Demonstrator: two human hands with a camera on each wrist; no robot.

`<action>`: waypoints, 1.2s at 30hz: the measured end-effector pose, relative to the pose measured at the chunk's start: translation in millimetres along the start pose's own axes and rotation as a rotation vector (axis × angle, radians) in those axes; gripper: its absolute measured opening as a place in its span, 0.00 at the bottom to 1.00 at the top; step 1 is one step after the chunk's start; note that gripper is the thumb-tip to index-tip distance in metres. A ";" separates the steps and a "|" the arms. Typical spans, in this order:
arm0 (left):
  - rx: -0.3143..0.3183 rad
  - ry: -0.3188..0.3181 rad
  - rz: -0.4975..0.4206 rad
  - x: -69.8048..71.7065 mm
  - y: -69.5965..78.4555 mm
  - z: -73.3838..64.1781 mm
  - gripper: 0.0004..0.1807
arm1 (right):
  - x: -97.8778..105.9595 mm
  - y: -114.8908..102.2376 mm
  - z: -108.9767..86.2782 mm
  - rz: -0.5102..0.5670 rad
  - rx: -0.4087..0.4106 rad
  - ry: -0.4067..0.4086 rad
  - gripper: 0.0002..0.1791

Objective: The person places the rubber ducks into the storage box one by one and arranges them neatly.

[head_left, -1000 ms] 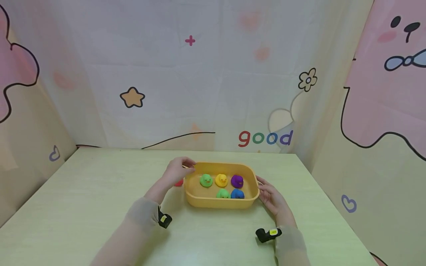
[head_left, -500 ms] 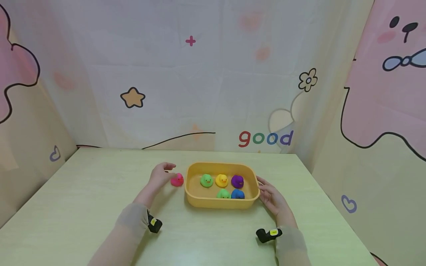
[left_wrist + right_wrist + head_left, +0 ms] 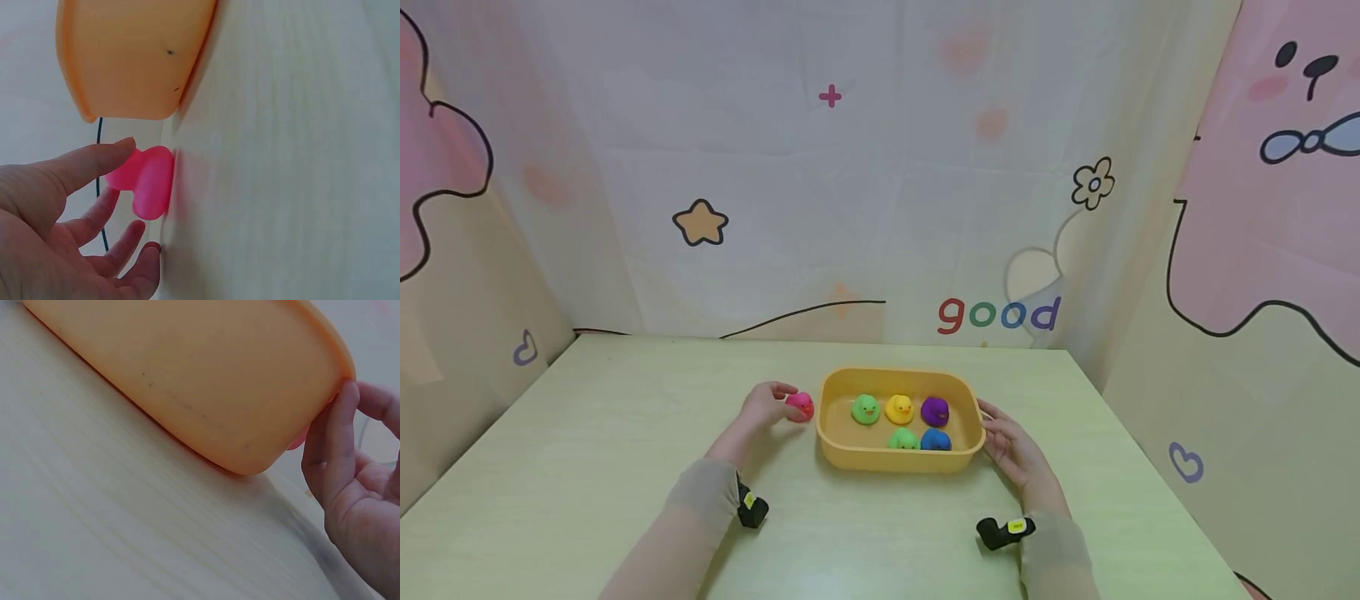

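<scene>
On the table left of a yellow plastic bin sits a pink rubber duck. My left hand reaches in from its left, thumb and index finger on either side of the duck's head. In the left wrist view the thumb lies along one side of the pink duck, and the other fingers are spread loosely. My right hand rests at the bin's right end, its fairly straight fingers touching the wall and rim. Inside the bin are green ducks, a yellow duck, a purple duck and a blue duck.
The bin stands on a pale wooden table. Behind it hangs a printed cloth backdrop, with cartoon side panels at left and right. A black wrist camera is worn on the left sleeve, another black camera on the right.
My left hand has left the bin's left rim, moved left and come down around the pink duck, which was partly hidden before. The right hand stays at the bin's right end.
</scene>
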State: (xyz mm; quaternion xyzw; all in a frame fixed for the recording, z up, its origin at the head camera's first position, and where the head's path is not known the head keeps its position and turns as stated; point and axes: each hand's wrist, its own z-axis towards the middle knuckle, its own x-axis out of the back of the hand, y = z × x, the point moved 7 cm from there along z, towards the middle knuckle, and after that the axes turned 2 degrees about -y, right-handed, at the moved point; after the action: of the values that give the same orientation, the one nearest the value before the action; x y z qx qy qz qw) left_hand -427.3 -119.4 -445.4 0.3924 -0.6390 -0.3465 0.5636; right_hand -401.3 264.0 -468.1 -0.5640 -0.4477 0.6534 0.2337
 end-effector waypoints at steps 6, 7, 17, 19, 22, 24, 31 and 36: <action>0.021 0.006 0.016 -5.3 -2.2 3.7 0.28 | 0.5 1.3 1.5 -0.020 0.032 -0.045 0.22; 0.024 0.009 0.027 -5.8 -2.4 4.4 0.28 | 0.6 1.5 1.9 -0.024 0.036 -0.055 0.22; 0.036 0.047 0.132 -8.5 0.6 7.1 0.26 | 1.1 0.6 1.6 -0.024 0.011 -0.042 0.21; 0.037 0.050 0.144 -8.7 0.5 7.4 0.25 | 1.2 0.5 1.3 -0.027 0.007 -0.037 0.21; 0.038 0.049 0.153 -8.6 0.8 7.0 0.25 | 1.8 0.8 0.9 -0.020 0.004 -0.023 0.21; 0.040 0.046 0.143 -8.1 0.6 6.3 0.24 | 1.4 0.9 0.7 -0.007 0.007 -0.027 0.22; 0.035 0.006 0.009 -5.1 3.3 -0.5 0.24 | -0.3 0.8 0.8 -0.007 0.035 -0.067 0.22; 0.043 -0.021 -0.106 -3.1 1.1 -1.1 0.24 | -5.2 -1.4 -2.0 -0.037 0.031 -0.073 0.20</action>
State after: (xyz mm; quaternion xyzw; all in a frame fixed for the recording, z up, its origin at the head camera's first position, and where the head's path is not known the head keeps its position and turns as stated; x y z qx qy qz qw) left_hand -426.1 -116.2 -445.7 0.4341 -0.6303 -0.3662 0.5293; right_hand -398.4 261.1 -464.0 -0.5275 -0.4563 0.6759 0.2379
